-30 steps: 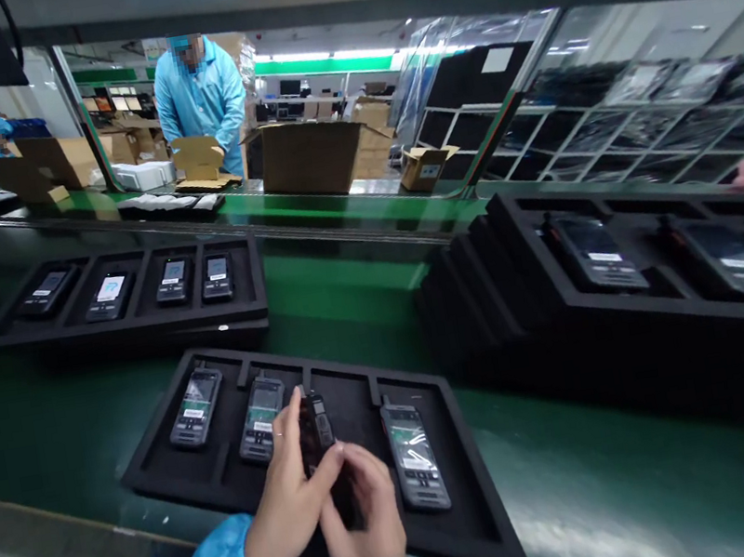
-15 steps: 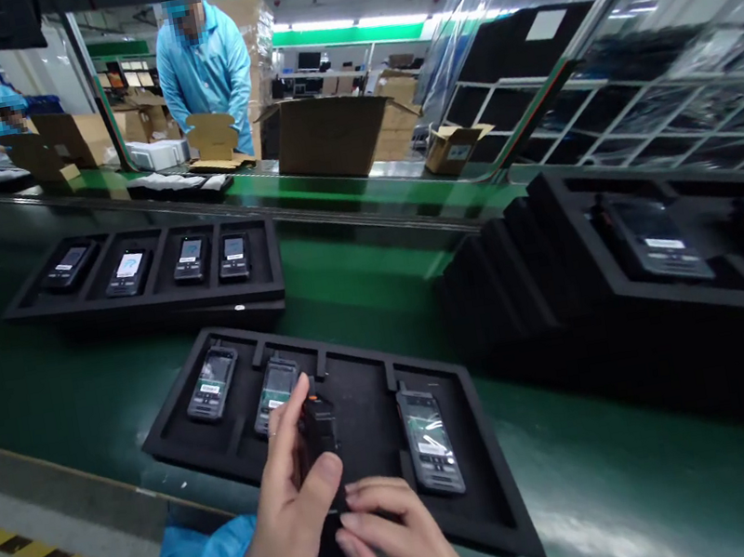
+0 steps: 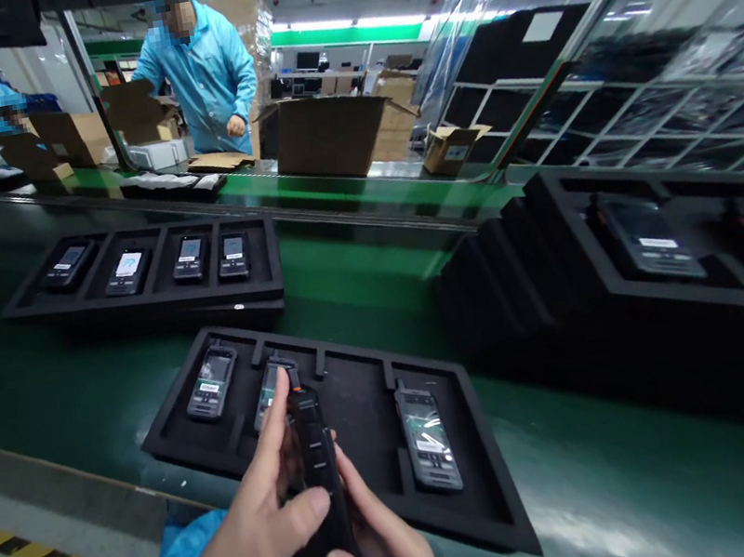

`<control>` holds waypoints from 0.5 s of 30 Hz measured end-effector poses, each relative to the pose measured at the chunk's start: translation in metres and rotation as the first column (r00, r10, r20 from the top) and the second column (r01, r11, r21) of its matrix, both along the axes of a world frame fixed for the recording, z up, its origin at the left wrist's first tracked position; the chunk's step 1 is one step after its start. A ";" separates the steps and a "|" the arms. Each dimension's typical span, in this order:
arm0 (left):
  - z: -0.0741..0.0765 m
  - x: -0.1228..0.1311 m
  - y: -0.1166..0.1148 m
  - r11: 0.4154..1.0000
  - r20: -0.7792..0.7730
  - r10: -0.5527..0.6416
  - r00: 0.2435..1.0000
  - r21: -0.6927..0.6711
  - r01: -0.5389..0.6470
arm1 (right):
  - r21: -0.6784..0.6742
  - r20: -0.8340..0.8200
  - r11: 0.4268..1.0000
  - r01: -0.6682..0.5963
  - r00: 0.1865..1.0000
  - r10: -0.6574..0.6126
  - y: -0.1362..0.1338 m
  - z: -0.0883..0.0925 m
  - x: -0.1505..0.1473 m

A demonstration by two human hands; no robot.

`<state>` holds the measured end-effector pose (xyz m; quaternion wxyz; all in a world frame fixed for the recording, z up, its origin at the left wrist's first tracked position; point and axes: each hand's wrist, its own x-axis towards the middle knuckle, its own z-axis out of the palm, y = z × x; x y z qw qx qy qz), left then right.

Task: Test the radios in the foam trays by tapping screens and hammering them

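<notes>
A black handheld radio (image 3: 321, 465) stands on edge between my hands, its side keys facing me and an orange spot near its top. My left hand (image 3: 261, 517) is closed round it, thumb across the near side and fingers along the screen side. From the right, my right hand (image 3: 389, 539) grips its lower part with thumb and fingers. Beneath them lies a black foam tray (image 3: 355, 394) with a radio (image 3: 212, 382) at the left, a partly covered radio (image 3: 269, 391) beside it and another radio (image 3: 429, 436) at the right.
Behind at the left sits a second foam tray (image 3: 266, 281) of several radios. Stacked foam trays (image 3: 521, 283) rise on the right of the green bench (image 3: 626, 455). Across the conveyor, a person in blue (image 3: 199, 75) stands by a cardboard box (image 3: 328, 135).
My hands have turned the radio so its keyed side shows, and my right hand has closed round its lower end. The person opposite has leaned left, reaching to a box.
</notes>
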<state>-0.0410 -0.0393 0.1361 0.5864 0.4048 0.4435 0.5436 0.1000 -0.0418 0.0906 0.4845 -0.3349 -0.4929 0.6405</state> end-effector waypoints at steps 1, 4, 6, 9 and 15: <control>0.000 -0.004 -0.001 0.997 0.037 -0.078 0.996 0.012 0.077 | 0.017 -0.007 1.000 0.002 1.000 -0.002 0.001 0.001 0.000; 0.001 -0.011 -0.003 0.985 0.040 -0.172 0.984 0.036 0.170 | 0.052 0.000 0.999 -0.003 1.000 0.003 0.003 0.004 0.000; 0.002 -0.011 -0.004 0.986 0.026 -0.163 0.986 0.023 0.163 | 0.066 0.012 0.998 -0.006 1.000 0.005 0.004 0.005 -0.001; 0.002 -0.008 -0.003 0.991 0.018 -0.135 0.991 -0.001 0.135 | 0.032 -0.023 0.999 -0.007 1.000 0.008 0.003 0.006 -0.003; 0.000 -0.003 0.001 0.994 -0.050 -0.096 0.994 0.054 0.099 | -0.113 -0.080 0.994 0.007 0.997 -0.016 0.005 0.002 -0.004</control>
